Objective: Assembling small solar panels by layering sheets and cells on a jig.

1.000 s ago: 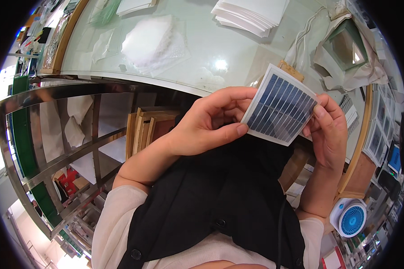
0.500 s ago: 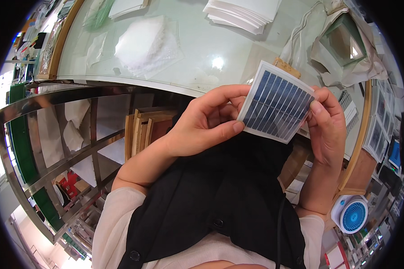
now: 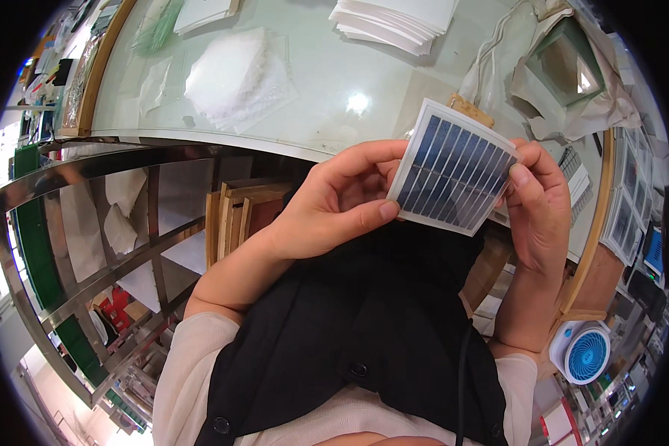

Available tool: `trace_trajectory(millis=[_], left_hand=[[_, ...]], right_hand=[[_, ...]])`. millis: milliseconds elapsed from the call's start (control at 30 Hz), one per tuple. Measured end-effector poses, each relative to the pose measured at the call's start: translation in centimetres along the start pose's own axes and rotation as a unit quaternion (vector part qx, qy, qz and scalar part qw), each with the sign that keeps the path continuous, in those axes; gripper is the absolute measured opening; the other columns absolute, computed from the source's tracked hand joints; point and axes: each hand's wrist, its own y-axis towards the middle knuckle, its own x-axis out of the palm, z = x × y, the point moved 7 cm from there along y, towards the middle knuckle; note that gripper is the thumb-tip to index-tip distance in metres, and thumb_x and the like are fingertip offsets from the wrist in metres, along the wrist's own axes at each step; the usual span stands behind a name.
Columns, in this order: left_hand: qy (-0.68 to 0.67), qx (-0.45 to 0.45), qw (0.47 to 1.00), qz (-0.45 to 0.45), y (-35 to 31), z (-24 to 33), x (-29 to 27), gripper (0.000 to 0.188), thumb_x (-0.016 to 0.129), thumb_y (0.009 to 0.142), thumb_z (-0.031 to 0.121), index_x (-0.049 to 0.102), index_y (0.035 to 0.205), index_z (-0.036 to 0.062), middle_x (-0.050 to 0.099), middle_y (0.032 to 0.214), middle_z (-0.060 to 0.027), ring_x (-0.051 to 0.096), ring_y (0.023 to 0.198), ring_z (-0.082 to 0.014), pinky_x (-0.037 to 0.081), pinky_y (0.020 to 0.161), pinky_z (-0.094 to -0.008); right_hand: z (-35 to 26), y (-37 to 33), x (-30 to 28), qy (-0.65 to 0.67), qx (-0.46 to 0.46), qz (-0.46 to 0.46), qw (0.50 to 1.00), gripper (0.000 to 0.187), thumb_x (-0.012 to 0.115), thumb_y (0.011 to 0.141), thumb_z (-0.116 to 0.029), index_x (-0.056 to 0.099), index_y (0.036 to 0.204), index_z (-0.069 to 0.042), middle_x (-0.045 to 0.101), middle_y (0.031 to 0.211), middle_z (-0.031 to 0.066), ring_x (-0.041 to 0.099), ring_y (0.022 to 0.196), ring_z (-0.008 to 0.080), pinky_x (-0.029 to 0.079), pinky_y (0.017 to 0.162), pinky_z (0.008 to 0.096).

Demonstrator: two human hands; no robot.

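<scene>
White sheet stack [image 3: 398, 22], foam pads [image 3: 234, 78], perhaps a blue fan [image 3: 581, 351].

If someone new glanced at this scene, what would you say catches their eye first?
First, the small blue solar panel at centre right, pinched at its edges between the left hand and the right hand above a dark lap. Behind it stretches a pale glossy table with a white stack of sheets at its far edge. A blue-and-white fan sits lower right.

That little solar panel [image 3: 453, 177] looks glassy, dark blue cells with thin metallic lines. Far tabletop [image 3: 327, 82] is glossy, throwing glare. Left rack [image 3: 74, 223] is shiny brushed metal, and the apron [image 3: 364, 320] is matt black cloth.
</scene>
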Motion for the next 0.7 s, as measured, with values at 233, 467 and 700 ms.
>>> trace_trajectory(millis=[233,467,700], left_hand=[[0.008,-0.030,0.999,0.020,-0.3,-0.4,-0.4,0.060,0.059,0.084,-0.004,0.035,0.139,0.0010,0.055,0.118,-0.0089,0.055,0.108,-0.0166,0.048,0.088,-0.0307],[0.041,-0.079,0.994,0.062,-0.2,-1.7,-1.0,0.064,0.058,0.085,-0.007,0.029,0.141,0.0052,0.049,0.090,-0.0012,0.051,0.085,-0.0076,0.046,0.078,-0.0213],[0.030,-0.118,0.989,0.087,-0.1,-2.1,-1.4,0.063,0.058,0.084,-0.007,0.028,0.139,0.0057,0.049,0.090,-0.0021,0.053,0.081,-0.0084,0.049,0.075,-0.0229]], right_hand=[[-0.5,-0.3,0.2,0.010,-0.006,0.061,0.998,0.031,0.061,0.086,-0.008,0.051,0.114,0.001,0.055,0.099,0.0051,0.052,0.079,0.0081,0.043,0.064,0.0207],[1.6,-0.8,0.0,-0.035,-0.019,0.106,0.994,0.036,0.059,0.086,-0.001,0.049,0.121,0.001,0.049,0.101,0.0012,0.048,0.085,0.0057,0.040,0.077,0.0184],[2.6,-0.7,-0.6,-0.079,-0.030,0.119,0.989,0.039,0.060,0.087,-0.003,0.048,0.124,0.000,0.042,0.098,-0.0017,0.042,0.082,0.0051,0.038,0.079,0.0174]])
